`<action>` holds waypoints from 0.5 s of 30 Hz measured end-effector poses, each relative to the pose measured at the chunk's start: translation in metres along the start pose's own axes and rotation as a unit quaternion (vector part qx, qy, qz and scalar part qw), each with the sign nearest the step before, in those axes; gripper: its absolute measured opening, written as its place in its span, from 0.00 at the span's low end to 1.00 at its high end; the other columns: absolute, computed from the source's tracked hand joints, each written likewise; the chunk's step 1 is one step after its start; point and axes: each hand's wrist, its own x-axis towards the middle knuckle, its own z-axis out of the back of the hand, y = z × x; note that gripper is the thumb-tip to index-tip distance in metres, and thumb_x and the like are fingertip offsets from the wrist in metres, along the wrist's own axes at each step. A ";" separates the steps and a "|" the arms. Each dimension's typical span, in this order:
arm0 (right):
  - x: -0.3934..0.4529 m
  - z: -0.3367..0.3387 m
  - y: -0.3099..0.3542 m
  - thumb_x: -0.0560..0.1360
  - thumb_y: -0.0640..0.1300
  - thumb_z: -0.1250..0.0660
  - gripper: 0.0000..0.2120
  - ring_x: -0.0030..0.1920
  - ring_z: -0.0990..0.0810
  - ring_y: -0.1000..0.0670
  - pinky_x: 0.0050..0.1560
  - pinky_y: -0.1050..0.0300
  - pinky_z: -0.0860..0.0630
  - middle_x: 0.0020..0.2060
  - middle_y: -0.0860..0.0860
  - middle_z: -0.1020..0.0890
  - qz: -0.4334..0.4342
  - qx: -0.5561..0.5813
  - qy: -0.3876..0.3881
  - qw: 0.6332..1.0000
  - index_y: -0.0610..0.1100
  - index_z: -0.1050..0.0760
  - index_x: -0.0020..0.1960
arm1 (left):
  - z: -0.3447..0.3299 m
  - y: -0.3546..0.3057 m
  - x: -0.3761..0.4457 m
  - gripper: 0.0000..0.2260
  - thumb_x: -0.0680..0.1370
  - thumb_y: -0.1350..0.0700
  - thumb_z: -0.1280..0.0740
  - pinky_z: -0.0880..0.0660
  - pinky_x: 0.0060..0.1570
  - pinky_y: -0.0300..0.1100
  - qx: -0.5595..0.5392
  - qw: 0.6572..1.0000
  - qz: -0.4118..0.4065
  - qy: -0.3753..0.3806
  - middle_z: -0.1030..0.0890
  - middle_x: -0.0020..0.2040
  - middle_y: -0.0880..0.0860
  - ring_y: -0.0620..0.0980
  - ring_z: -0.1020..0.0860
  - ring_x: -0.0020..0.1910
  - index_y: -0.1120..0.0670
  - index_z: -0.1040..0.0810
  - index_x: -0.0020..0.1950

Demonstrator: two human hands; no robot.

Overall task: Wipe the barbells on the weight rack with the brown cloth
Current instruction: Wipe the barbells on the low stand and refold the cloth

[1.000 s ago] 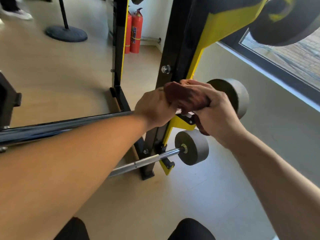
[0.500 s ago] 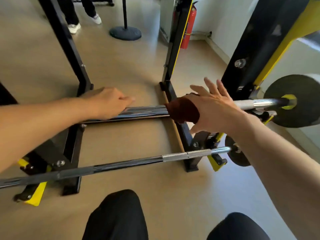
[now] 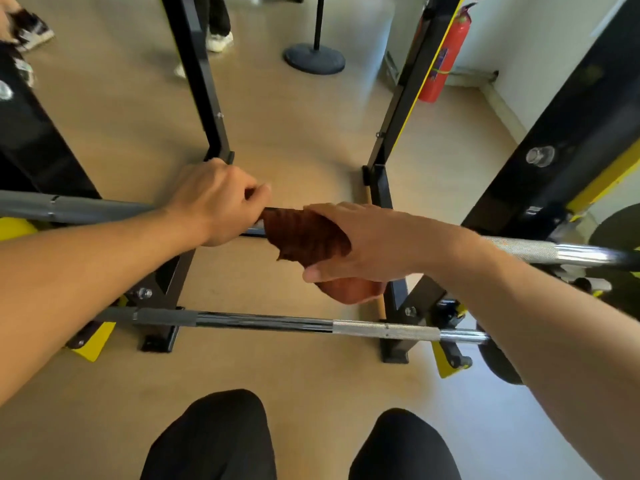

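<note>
The upper barbell [image 3: 540, 251] runs across the black and yellow weight rack [image 3: 561, 174] at mid height. A brown cloth [image 3: 308, 233] is wrapped round the bar near its middle. My right hand [image 3: 367, 247] grips the cloth and the bar inside it, thumb underneath. Just left of the cloth, my left hand [image 3: 218, 206] is curled round the bare bar. A second, lower barbell [image 3: 270, 322] lies on the rack's lower hooks, touched by neither hand.
Black rack uprights [image 3: 197, 77] stand behind the bars. A red fire extinguisher [image 3: 446, 53] is by the far wall, beside a round black stand base [image 3: 313, 58]. Other people's shoes [image 3: 218, 41] show at the back. My knees [image 3: 214, 438] are below the lower bar.
My right hand has slid the cloth left along the upper bar and closed its fingers round it. My left hand has ended up right beside the cloth. My view has turned left.
</note>
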 end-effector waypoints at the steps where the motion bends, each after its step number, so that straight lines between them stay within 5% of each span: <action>1: 0.003 -0.008 -0.008 0.69 0.70 0.29 0.37 0.55 0.21 0.48 0.57 0.46 0.22 0.56 0.54 0.21 -0.011 -0.056 -0.039 0.998 0.57 0.36 0.72 | 0.001 0.001 0.001 0.23 0.83 0.49 0.42 0.38 0.25 0.41 -0.005 1.000 0.003 0.004 0.28 0.25 0.52 0.50 0.29 0.24 0.54 0.26 0.29; 5: 0.012 -0.016 -0.031 0.70 0.63 0.28 0.18 0.44 0.23 0.46 0.46 0.51 0.26 0.43 0.53 0.22 -0.068 -0.169 -0.099 0.978 0.55 0.29 0.52 | 0.002 0.004 0.004 0.22 0.78 0.46 0.45 0.25 0.29 0.51 0.019 0.997 0.058 0.039 0.25 0.27 0.53 0.56 0.25 0.28 0.54 0.24 0.29; 11: 0.021 -0.006 -0.020 0.59 0.80 0.33 0.35 0.38 0.20 0.51 0.45 0.50 0.20 0.38 0.54 0.19 -0.049 -0.087 -0.011 0.995 0.51 0.25 0.47 | -0.004 0.008 0.007 0.23 0.77 0.46 0.46 0.24 0.31 0.54 0.013 0.996 0.076 0.051 0.24 0.27 0.56 0.58 0.24 0.29 0.55 0.22 0.29; 15: 0.038 -0.021 0.003 0.66 0.78 0.35 0.32 0.40 0.24 0.49 0.42 0.53 0.28 0.37 0.56 0.25 -0.023 -0.133 -0.110 0.985 0.52 0.25 0.52 | -0.005 0.009 0.007 0.21 0.77 0.48 0.45 0.34 0.27 0.46 0.001 0.998 0.056 0.034 0.29 0.25 0.54 0.56 0.29 0.27 0.56 0.30 0.26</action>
